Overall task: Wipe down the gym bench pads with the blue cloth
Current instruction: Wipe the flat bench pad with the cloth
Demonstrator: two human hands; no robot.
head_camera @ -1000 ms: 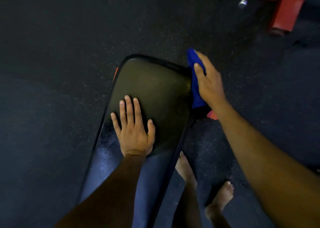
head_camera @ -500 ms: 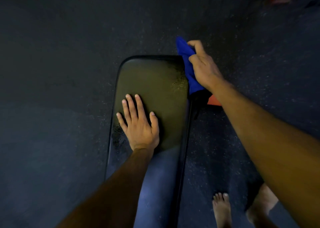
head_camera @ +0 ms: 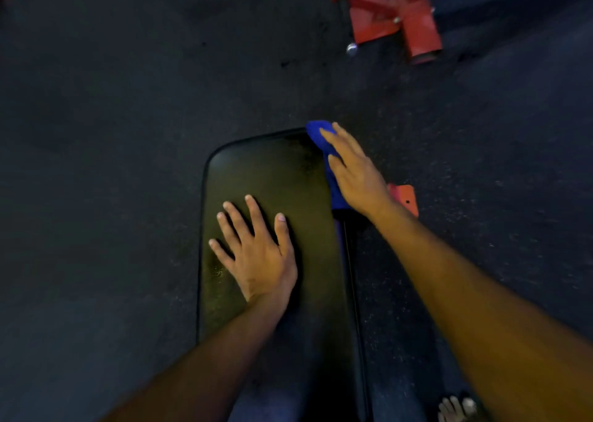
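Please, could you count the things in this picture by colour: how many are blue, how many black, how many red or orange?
Blue: 1, the blue cloth under the right hand.
Black: 1, the bench pad, where the left hand rests flat.
Red or orange: 2, the red metal frame on the floor and the orange bracket beside the pad.
Total: 4

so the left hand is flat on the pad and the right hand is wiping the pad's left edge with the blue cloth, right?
Not quite. The head view shows the right hand pressing the blue cloth on the pad's right edge, at its far corner, not the left edge. The rest holds: the left hand lies flat on the pad.
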